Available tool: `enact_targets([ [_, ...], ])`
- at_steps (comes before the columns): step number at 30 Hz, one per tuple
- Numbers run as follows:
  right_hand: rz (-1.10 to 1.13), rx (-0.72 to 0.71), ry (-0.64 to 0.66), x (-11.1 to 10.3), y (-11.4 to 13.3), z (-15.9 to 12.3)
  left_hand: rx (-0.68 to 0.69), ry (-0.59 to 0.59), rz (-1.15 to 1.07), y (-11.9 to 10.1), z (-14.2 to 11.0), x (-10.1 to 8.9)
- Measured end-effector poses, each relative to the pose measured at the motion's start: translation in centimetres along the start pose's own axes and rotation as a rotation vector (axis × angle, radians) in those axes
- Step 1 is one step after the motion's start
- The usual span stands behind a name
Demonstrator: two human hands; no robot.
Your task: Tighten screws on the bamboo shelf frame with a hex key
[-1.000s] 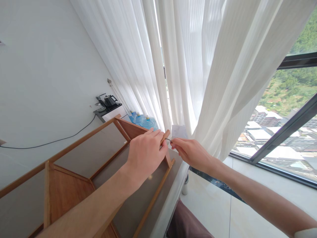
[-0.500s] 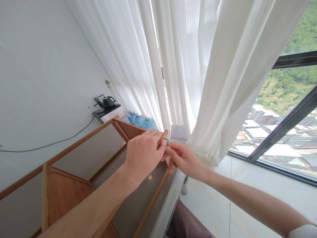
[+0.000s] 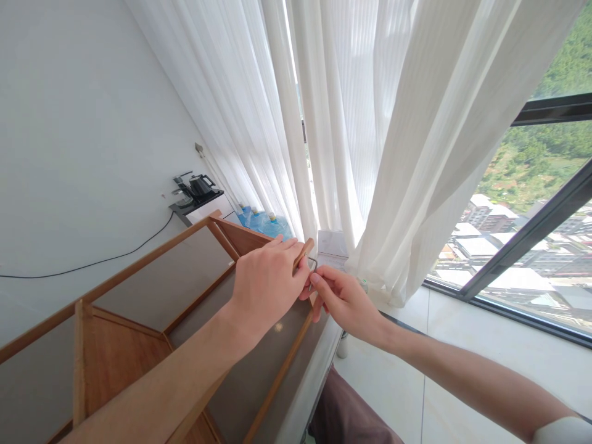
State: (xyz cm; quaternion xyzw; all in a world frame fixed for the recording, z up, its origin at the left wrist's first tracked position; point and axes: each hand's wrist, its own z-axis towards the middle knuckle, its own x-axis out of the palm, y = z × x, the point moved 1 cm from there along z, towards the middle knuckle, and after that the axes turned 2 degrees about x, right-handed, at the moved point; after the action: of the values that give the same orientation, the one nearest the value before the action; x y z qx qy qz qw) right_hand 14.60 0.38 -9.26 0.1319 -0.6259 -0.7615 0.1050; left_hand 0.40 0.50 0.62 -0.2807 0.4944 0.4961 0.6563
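Wooden rail (image 3: 303,254) sits clenched in your left hand (image 3: 268,290), while your right hand (image 3: 345,302) pinches a thin bent metal hex key (image 3: 313,265) just beside the rail's tip. That rail belongs to a tilted wooden shelf frame (image 3: 139,264) with grey panels (image 3: 161,280), near white sheer curtains (image 3: 324,123).

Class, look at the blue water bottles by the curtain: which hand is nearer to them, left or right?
Left. The left hand, holding a wooden rail, appears just below the blue water bottles in view. The right hand lies farther right of them, beyond the rail's end.
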Motion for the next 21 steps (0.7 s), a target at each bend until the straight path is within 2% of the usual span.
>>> enact_targets([
  [4, -0.202, -0.084, -0.043, -0.7, -0.8, 0.3, 0.015, -0.009, 0.001, 0.0, 0.0, 0.0],
  [11, -0.464, -0.204, -0.022, -2.1, -1.9, 1.7, 0.021, -0.023, 0.012, 0.1, 0.0, 0.4],
  [17, -0.751, -0.330, -0.063, -3.1, -1.5, 1.8, 0.012, -0.021, 0.010, 0.2, 0.0, 0.5],
  [21, -0.908, -0.357, -0.077, -3.8, -1.1, 1.9, 0.015, -0.029, 0.009, 0.1, 0.0, 0.4],
])
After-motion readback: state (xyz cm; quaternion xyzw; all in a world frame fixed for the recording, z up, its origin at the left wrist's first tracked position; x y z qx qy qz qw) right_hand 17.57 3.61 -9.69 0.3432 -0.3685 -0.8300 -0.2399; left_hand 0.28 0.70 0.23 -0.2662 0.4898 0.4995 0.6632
